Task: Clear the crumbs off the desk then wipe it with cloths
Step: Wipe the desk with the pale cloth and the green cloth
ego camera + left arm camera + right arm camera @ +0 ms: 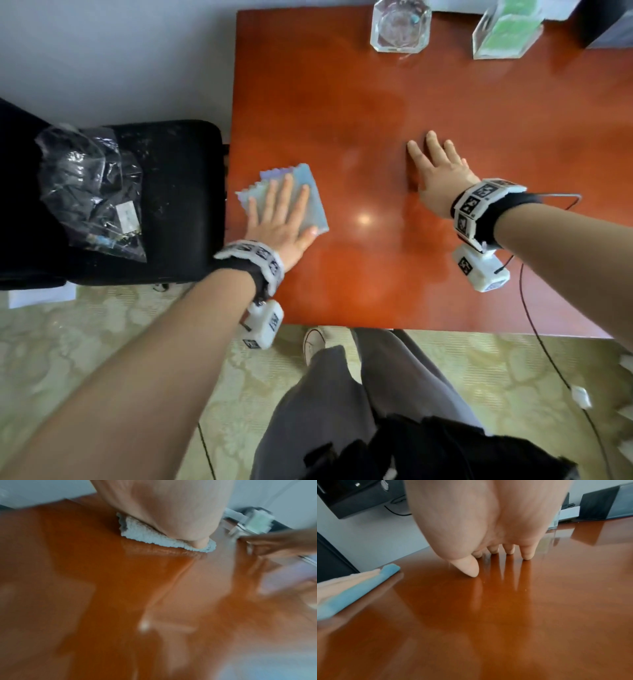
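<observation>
Head view looks down on a red-brown desk, with both hands flat on its top. Near the left edge the left hand lies spread with straight fingers on a folded pale blue cloth and presses it to the wood; the cloth's zigzag edge shows beyond the fingertips. Left wrist view, blurred, shows the thumb on a corner of that cloth. Well apart to the right, the right hand rests on bare wood with fingers straight and slightly spread, holding nothing; the right wrist view shows its fingertips and thumb touching the glossy top, with a few tiny crumbs just beside them. At the far edge stand a glass ashtray and a clear box with green contents. Left of the desk, a black chair holds a clear plastic bag.
</observation>
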### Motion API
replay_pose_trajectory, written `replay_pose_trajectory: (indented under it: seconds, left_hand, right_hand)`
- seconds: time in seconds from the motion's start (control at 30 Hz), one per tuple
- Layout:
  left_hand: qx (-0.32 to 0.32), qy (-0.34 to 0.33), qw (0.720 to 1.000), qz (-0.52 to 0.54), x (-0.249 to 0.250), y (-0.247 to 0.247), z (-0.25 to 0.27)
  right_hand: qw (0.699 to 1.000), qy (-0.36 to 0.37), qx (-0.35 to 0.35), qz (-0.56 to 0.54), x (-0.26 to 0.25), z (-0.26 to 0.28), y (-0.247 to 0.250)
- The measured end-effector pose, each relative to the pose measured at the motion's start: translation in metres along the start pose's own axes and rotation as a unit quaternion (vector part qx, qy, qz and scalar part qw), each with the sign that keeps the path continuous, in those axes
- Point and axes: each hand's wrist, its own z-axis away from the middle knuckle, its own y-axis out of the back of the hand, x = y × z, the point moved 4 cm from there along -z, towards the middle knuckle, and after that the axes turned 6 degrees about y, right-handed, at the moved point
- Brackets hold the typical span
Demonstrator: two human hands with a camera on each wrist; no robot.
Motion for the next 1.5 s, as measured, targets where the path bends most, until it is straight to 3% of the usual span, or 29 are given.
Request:
replay_pose_trajectory:
  seconds: [0.17, 0.3, 0.47, 0.57, 0.63, 0.87, 1.13, 1.23, 1.33, 1.37, 1.43, 1.5]
  left_hand:
    - [-0.009, -0.101, 0.994, -0.037, 0.049, -0.041, 0.058]
    - [0.019, -0.142, 0.988, -0.056, 0.014, -0.043, 0.064]
    - [0.011, -0.06, 0.998, 0.01, -0.076, -0.048, 0.069]
    - [0.018, -0.019, 0.999, 0.041, -0.089, -0.056, 0.089]
    - [0.023, -0.022, 0.999, 0.019, -0.077, -0.07, 0.109]
    - [0.014, -0.125, 0.992, -0.026, -0.007, -0.128, 0.176]
    - [0.049, -0.143, 0.988, -0.044, 0.093, -0.107, 0.142]
    - [0.034, -0.155, 0.986, -0.042, 0.139, -0.088, 0.118]
    - [-0.001, -0.171, 0.984, 0.051, 0.165, -0.065, 0.109]
    - [-0.005, -0.168, 0.98, 0.107, 0.165, -0.055, 0.107]
    - [0.053, -0.123, 0.972, 0.193, 0.148, -0.038, 0.106]
    - [0.119, -0.039, 0.975, 0.184, 0.117, -0.038, 0.104]
  right_hand:
    - [0.998, -0.054, 0.009, -0.007, -0.022, 0.011, -0.006]
    - [0.995, -0.093, 0.037, -0.028, -0.037, 0.028, -0.021]
    - [0.99, -0.123, 0.056, -0.027, -0.055, 0.054, -0.046]
    - [0.99, -0.122, 0.06, -0.034, -0.064, 0.07, -0.053]
    - [0.991, -0.117, 0.055, -0.045, -0.066, 0.083, -0.062]
    - [0.991, -0.089, 0.064, -0.078, -0.068, 0.114, -0.087]
    - [0.987, 0.014, 0.08, -0.135, -0.048, 0.144, -0.096]
    - [0.975, 0.027, 0.142, -0.17, -0.038, 0.167, -0.101]
    - [0.962, 0.027, 0.224, -0.152, -0.036, 0.191, -0.109]
    - [0.963, 0.043, 0.228, -0.141, -0.039, 0.194, -0.112]
    - [0.969, 0.094, 0.198, -0.117, -0.056, 0.196, -0.116]
    - [0.972, 0.154, 0.153, -0.087, -0.078, 0.189, -0.123]
